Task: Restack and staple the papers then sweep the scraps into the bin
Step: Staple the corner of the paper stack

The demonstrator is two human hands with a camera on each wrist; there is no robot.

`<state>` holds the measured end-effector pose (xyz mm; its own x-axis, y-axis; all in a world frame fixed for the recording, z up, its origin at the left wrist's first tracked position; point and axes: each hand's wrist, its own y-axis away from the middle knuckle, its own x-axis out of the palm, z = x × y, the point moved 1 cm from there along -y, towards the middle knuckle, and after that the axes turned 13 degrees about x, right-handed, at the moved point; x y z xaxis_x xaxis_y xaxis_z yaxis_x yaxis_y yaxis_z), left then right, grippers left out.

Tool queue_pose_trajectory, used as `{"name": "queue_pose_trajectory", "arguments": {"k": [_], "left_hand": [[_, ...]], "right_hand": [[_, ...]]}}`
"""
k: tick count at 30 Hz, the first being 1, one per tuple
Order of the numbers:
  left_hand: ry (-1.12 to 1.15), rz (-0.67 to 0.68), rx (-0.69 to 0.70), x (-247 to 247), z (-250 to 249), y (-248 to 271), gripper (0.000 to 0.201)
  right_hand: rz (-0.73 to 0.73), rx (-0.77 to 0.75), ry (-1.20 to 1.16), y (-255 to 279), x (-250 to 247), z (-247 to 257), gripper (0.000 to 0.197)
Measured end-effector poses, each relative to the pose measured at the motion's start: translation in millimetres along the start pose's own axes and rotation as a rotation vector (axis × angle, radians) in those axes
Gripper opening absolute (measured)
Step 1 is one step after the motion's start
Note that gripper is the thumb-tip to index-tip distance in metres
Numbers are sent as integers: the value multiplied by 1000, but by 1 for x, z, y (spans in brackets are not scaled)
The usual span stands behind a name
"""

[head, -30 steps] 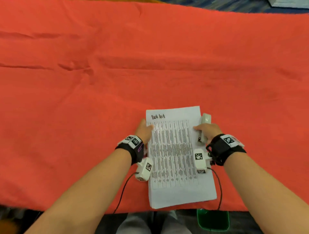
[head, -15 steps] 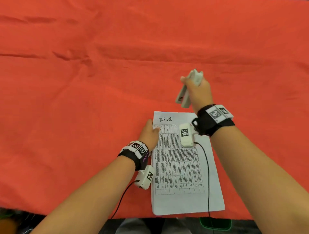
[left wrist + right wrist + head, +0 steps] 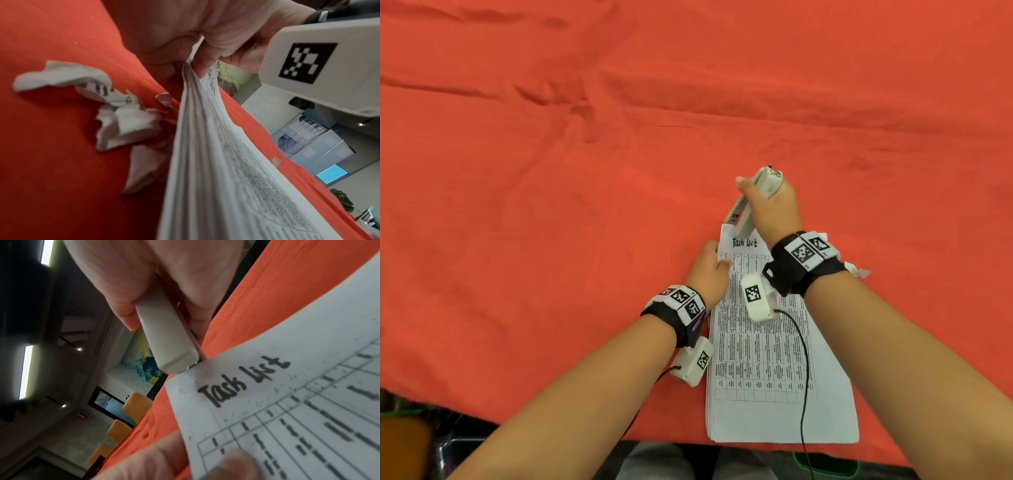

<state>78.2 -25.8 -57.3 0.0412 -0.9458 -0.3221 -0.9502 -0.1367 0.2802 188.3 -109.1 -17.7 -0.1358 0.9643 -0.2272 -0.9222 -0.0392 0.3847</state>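
Observation:
A stack of printed papers [image 3: 774, 359] headed "Task list" lies at the near edge of the red cloth. My left hand [image 3: 717, 263] pinches its upper left edge, thumb on top, and lifts that edge off the cloth [image 3: 205, 129]. My right hand [image 3: 763, 198] grips a light grey stapler [image 3: 739, 214], tilted nose down. Its nose sits at the stack's top left corner [image 3: 180, 368]. Crumpled paper scraps [image 3: 123, 123] lie on the cloth under the lifted edge, hidden in the head view.
A red cloth [image 3: 619, 154] covers the whole table. One small scrap [image 3: 858, 271] shows by my right wrist. A green bin [image 3: 825, 466] stands below the table's near edge. Wrist camera cables trail over the papers.
My right hand picked the stapler up from beside the stack's right edge, swung it past the top and brought its nose to the top left corner. My left hand kept its hold.

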Motion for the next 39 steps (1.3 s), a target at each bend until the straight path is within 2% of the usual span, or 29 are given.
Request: {"name": "queue_pose_trajectory", "arguments": {"k": [6,12,17,26,33,39], "left_hand": [[-81,16,61,2,0,1,12],[-168,24,114,6,5,2,8],[-174,43,119,7,1,1,4],[-152,44,153,7,-2,6,13],[-145,52,163,5,7,11,7],[-161,175,90,9,35,54,26]], "right_hand": [[-5,18,13,-1,2,-7,30],[73,121,12,-10,4,0,39],[66,194,-6,-11,12,5,44],[14,173,18,-13,18,8,53],[29,192,38,-13,20,10,54],[34,204,31,-13,21,14,55]]}}
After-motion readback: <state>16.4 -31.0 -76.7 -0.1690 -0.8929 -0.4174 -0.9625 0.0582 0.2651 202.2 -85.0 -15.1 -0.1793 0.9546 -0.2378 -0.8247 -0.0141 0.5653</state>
